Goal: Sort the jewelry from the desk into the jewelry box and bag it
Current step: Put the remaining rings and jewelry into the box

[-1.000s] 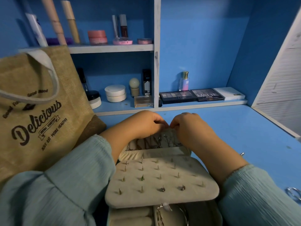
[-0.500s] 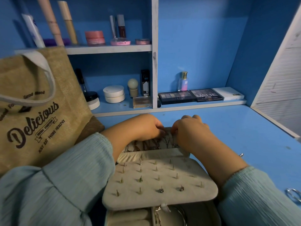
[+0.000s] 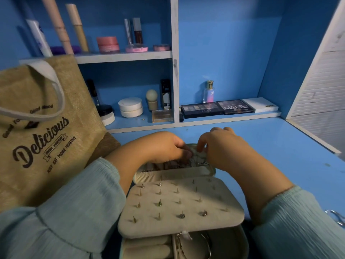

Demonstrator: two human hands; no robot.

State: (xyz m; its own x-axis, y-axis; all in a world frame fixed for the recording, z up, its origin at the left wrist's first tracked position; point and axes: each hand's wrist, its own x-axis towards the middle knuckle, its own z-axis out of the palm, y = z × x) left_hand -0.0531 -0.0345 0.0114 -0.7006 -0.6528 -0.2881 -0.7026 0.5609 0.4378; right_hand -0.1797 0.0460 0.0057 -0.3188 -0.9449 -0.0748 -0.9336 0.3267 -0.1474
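Observation:
An open beige jewelry box (image 3: 186,245) lies in front of me on the blue desk. Its flap panel (image 3: 179,204) is studded with several earring posts. Behind the panel is the lid section (image 3: 173,165), hung with thin chains. My left hand (image 3: 164,146) and my right hand (image 3: 222,146) meet over that lid section, fingers curled down and pinching at the chains near its top edge. What exactly each fingertip holds is hidden. A tan jute bag (image 3: 39,128) printed "Delicious" stands at the left.
Silver rings (image 3: 336,215) lie on the desk at the far right edge. Shelves behind carry cosmetics: eyeshadow palettes (image 3: 216,107), a perfume bottle (image 3: 209,91), white jars (image 3: 130,107) and tubes. A white slatted panel (image 3: 321,98) closes off the right side.
Both hands have stayed over the lid section, fingers working slightly lower into the chains. The view has shifted a little.

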